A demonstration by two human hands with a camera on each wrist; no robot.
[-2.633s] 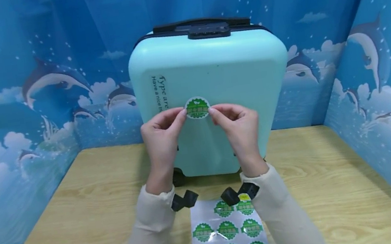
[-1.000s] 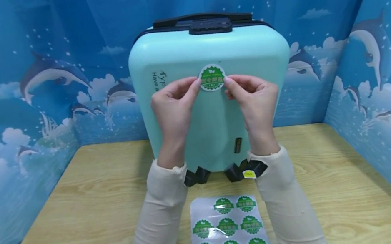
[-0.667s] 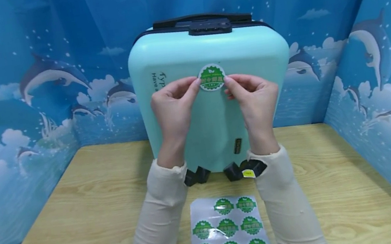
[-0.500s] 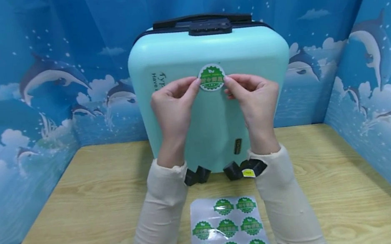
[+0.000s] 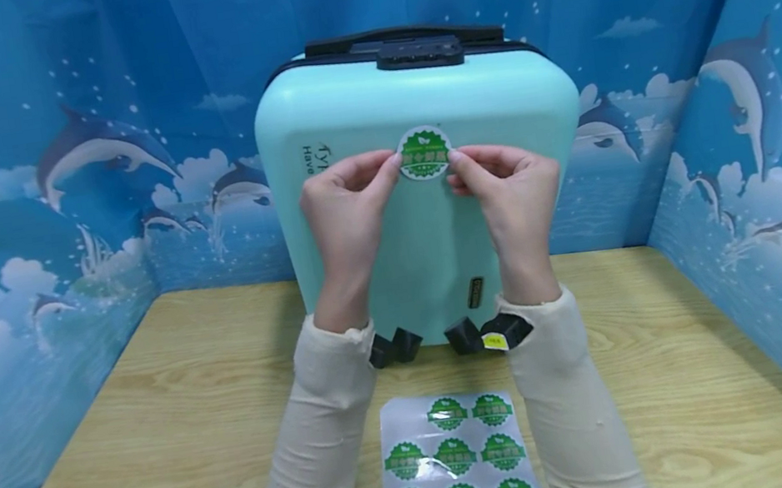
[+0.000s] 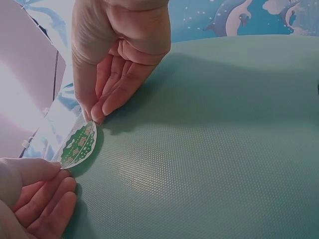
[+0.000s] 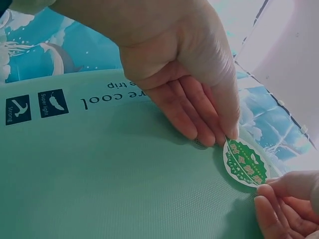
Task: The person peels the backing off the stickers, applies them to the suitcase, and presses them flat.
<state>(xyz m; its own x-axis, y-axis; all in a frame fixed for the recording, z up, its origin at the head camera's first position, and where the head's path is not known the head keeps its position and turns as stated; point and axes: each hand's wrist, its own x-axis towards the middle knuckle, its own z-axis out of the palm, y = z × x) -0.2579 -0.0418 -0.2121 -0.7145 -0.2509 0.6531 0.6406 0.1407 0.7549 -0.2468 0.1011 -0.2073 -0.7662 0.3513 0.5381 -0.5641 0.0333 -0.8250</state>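
A round green sticker [image 5: 425,153] with a white rim is held in front of the mint-green suitcase [image 5: 422,248], in the upper middle of its face. My left hand [image 5: 352,212] pinches its left edge between thumb and forefinger, and my right hand [image 5: 509,184] pinches the right edge the same way. In the left wrist view the sticker [image 6: 79,145] stands slightly off the textured shell, with a shadow beside it. The right wrist view also has the sticker [image 7: 245,163] between both hands' fingertips, very close to the shell; whether it touches there I cannot tell.
A sheet of stickers [image 5: 456,458] lies on the wooden table [image 5: 195,408] between the forearms; its upper left spot is bare. The suitcase has a black handle [image 5: 406,38] on top. Blue dolphin-print curtains [image 5: 187,97] stand behind and at both sides.
Since the earliest frame both hands have carried the sticker up and to the right across the suitcase face. Over the last second they have stayed almost still, both still pinching it.
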